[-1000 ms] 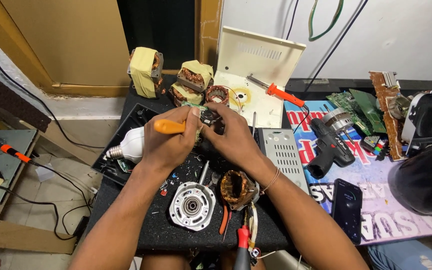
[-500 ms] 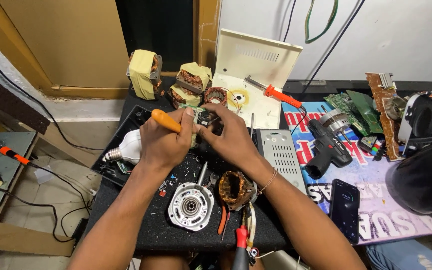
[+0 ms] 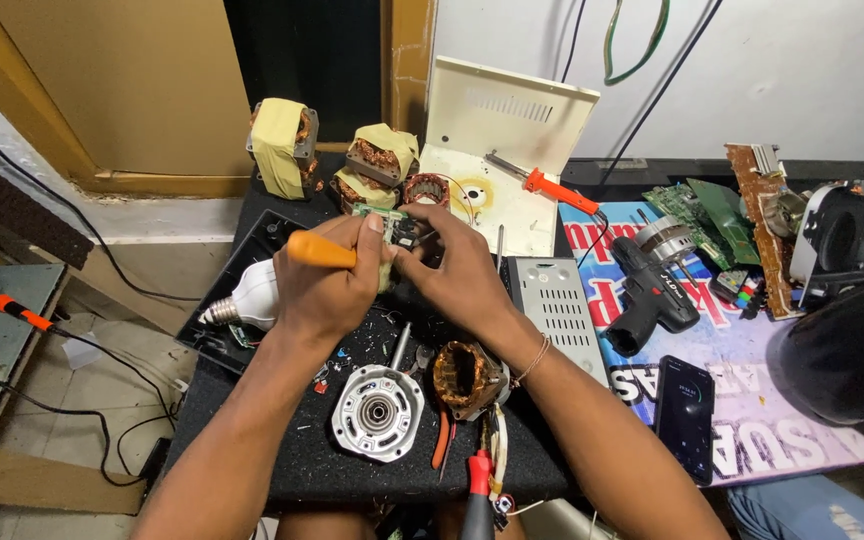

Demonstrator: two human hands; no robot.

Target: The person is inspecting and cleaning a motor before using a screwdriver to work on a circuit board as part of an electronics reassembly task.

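Two hands meet over black work surface (image 3: 282, 450), centre frame. Left hand (image 3: 327, 285): fingers wrapped tight round orange-handled tool (image 3: 320, 250), tip aimed toward 3 o'clock. Right hand (image 3: 457, 265): fingertips pinched on small green circuit board (image 3: 384, 222); contact point possibly hidden by thumb. Keep board steady, tip pressure light, wrists braced. Silver motor end cap (image 3: 377, 410) at 6 o'clock; white bulb (image 3: 247, 295) at 9 o'clock.

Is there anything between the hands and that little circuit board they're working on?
Nothing visible. The left hand, gripping an orange-handled tool, and the right hand both close directly around the small green circuit board. The copper-wound motor stator sits just behind it, apart.
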